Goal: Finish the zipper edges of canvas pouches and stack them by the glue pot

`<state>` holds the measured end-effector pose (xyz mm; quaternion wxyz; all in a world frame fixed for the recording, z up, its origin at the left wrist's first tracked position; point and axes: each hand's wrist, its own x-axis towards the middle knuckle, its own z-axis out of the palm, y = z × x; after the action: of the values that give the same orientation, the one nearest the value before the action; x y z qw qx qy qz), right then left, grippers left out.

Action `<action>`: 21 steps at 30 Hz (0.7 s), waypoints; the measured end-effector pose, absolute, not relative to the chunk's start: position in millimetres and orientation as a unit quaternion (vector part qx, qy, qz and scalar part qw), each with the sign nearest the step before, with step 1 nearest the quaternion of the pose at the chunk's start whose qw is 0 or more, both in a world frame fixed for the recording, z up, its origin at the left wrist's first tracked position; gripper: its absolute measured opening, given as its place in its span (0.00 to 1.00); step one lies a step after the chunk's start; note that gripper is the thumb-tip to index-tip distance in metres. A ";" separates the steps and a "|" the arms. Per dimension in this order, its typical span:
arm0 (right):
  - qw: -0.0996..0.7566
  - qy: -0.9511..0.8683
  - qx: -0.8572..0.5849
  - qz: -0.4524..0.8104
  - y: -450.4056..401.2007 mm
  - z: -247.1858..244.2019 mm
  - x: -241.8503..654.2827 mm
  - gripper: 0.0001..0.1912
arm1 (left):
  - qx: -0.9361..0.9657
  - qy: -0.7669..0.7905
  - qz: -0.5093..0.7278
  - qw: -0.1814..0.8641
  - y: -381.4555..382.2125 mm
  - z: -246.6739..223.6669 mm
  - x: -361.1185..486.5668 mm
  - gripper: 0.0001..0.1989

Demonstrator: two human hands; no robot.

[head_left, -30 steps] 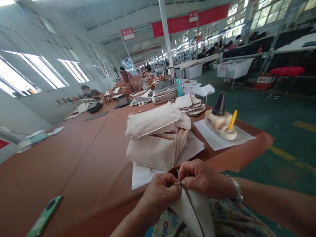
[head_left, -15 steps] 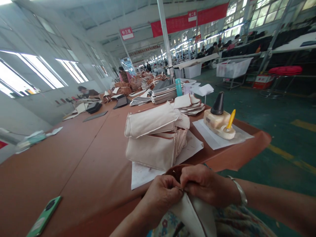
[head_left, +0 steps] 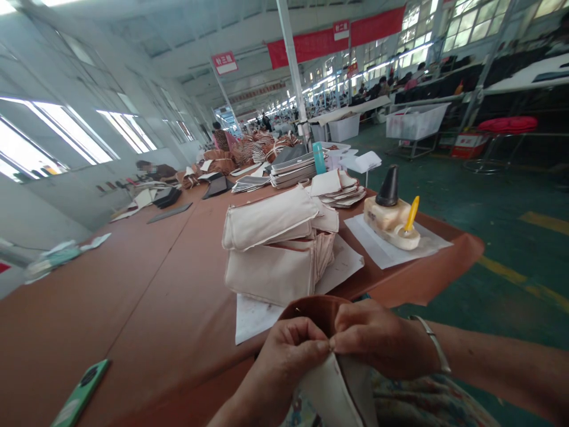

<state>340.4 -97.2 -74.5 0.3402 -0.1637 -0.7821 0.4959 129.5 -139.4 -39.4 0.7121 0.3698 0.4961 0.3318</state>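
Note:
At the table's front edge, my left hand (head_left: 291, 356) pinches the upper edge of a cream-coloured sewn piece (head_left: 335, 388) with a brown side. My right hand (head_left: 384, 341), a bangle at its wrist, pinches the same edge, fingertips close to the left ones. The piece hangs down over my lap, and brown material (head_left: 313, 308) curves up behind the fingers. Just beyond lies a stack of cream pieces (head_left: 269, 267) on white paper (head_left: 251, 317).
A glue container (head_left: 389, 219) with a black cone and a yellow stick stands on paper at the right. A green phone (head_left: 82, 391) lies at the front left of the brown table (head_left: 146, 308). Other stacks and people are farther back.
My hands have shifted slightly, the fingertips still together on the piece's edge. More of the brown material shows behind them. The camera view has moved a little.

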 end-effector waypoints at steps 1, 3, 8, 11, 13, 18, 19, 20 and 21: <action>0.348 -0.781 -0.167 0.490 -99.5 -71.6 341.4 0.10 | 0.382 0.495 0.330 0.707 -139.3 -40.6 127.4 0.16; 0.360 -0.752 -0.201 0.514 -102.4 -64.2 342.9 0.12 | 0.418 0.500 0.320 0.687 -138.3 -41.6 123.1 0.17; 0.275 -0.700 -0.254 0.607 -91.3 -43.2 341.6 0.22 | 0.543 0.542 0.285 0.574 -134.6 -30.8 121.6 0.13; 0.213 -0.727 -0.233 0.610 -82.4 -37.0 340.0 0.22 | 0.584 0.555 0.272 0.526 -134.7 -21.3 125.2 0.11; 0.203 -0.747 -0.223 0.593 -81.0 -38.2 339.2 0.17 | 0.595 0.553 0.267 0.518 -135.8 -17.8 126.5 0.10; 0.295 -0.812 -0.164 0.475 -85.3 -51.8 339.1 0.08 | 0.574 0.527 0.280 0.561 -137.6 -22.0 124.0 0.09; 0.309 -0.819 -0.152 0.459 -84.6 -53.1 340.1 0.08 | 0.574 0.525 0.281 0.562 -137.2 -23.7 123.6 0.10; 0.309 -0.822 -0.144 0.456 -82.9 -53.1 341.3 0.08 | 0.579 0.525 0.281 0.557 -136.6 -25.2 123.6 0.10; 0.293 -0.824 -0.137 0.466 -80.4 -51.7 342.6 0.08 | 0.587 0.527 0.281 0.546 -135.9 -26.3 124.3 0.10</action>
<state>342.6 -80.4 -51.7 0.2928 -0.1368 -0.8236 0.4661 124.3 -135.9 -26.3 0.5462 0.5874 0.5269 0.2811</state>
